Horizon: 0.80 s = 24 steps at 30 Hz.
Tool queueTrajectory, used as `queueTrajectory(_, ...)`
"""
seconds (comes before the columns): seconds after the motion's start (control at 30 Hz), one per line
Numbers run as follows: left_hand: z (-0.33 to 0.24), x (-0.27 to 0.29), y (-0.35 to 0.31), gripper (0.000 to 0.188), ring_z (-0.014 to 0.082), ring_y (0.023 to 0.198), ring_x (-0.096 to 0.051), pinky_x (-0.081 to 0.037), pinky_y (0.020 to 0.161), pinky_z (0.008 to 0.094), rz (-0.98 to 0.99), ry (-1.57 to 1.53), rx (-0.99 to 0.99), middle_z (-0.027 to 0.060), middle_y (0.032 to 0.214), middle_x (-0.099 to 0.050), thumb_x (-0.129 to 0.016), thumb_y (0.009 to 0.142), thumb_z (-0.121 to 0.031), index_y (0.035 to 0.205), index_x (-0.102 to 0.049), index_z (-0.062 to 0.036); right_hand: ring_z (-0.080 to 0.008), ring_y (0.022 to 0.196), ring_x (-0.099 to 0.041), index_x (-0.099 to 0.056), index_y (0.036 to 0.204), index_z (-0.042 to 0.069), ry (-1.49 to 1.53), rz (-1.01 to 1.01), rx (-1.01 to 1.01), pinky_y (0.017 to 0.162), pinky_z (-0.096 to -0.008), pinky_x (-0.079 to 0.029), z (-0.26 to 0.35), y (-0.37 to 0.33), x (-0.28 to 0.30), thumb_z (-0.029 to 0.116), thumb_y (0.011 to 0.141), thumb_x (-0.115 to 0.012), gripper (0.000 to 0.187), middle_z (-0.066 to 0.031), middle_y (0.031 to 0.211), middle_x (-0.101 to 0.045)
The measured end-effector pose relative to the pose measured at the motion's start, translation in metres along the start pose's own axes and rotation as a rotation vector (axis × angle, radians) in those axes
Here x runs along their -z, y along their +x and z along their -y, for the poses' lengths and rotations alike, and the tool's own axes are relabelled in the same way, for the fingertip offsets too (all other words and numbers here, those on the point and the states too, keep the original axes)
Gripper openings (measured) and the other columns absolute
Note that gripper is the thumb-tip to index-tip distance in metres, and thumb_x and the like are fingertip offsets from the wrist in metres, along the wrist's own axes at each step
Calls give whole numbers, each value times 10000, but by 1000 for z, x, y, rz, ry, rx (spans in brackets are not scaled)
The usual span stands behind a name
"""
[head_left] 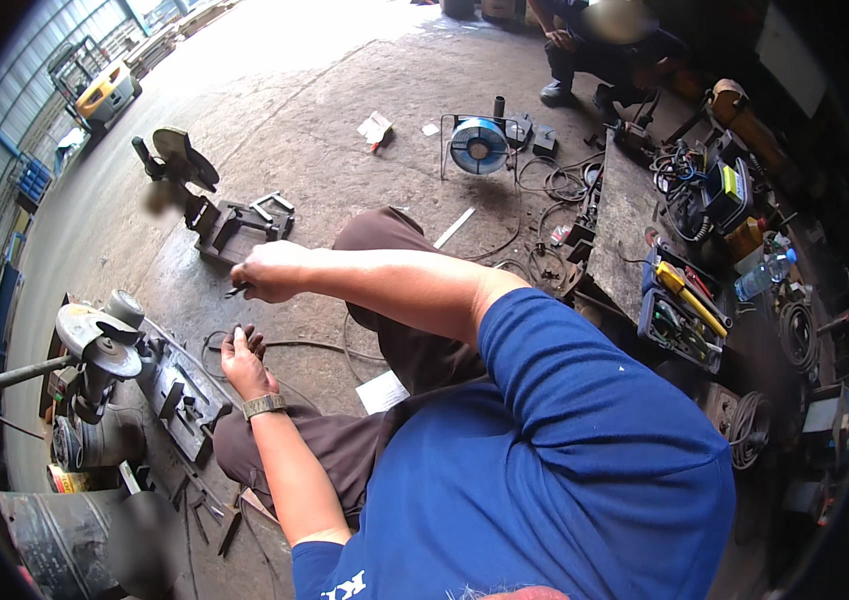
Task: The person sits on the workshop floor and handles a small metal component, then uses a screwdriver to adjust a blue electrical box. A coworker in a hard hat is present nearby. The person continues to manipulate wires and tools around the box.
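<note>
My right hand (274,271) reaches across my body to the left, its fingers closed round a small dark object (238,290) whose kind I cannot make out. Just below it is my left hand (246,358), with a watch (264,404) on the wrist. The left fingers are curled together at the tips, and whatever they pinch is too small to name. Beside that hand stands a cut-off saw (102,340) with a round disc and a long handle, its metal base (179,395) nearest my left knee. Beyond my right hand is a second cut-off saw (184,160) with a metal base frame (239,232).
On the right, a workbench (616,225) carries a toolbox (679,320) and a water bottle (764,275). A blue wire spool (478,146) stands ahead, with cables on the floor. Another person (604,50) crouches far right. A metal drum (59,545) is lower left; a forklift (104,90) stands farther off.
</note>
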<state>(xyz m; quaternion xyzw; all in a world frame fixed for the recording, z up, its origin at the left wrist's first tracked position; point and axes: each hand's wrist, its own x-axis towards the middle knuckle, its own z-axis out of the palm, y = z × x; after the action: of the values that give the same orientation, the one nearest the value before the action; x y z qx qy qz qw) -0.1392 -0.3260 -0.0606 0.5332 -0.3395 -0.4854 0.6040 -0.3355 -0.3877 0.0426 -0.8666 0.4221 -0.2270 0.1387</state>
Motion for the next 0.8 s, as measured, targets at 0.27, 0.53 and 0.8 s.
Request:
queueTrajectory(0.27,29,-9,7,306,110,807,-635,-495,702,250,173,337,-30,41,1048,-684,-625,984,-148,1258,-590,-17,-364,854,-708,-689,1007,107,81,-16,-17,730,-473,-551,-35,-5,-49,212,900,-614,168,-151,867,-722)
queueTrajectory(0.53,32,-22,29,390,259,994,-708,-537,892,359,507,916,-172,191,1100,-729,-720,905,-222,1198,-652,26,-365,882,-708,-713,1031,132,134,2,-132,749,-481,-567,-32,-1,-44,228,878,-627,200,-157,920,-730)
queueTrajectory(0.8,114,-43,3,1256,380,1399,-450,-368,1164,399,1267,1647,446,325,1473,-450,-741,681,-765,1474,-355,130,-402,867,-663,-670,1026,107,169,217,17,764,-489,-520,-62,55,-8,308,959,-597,223,-179,907,-695)
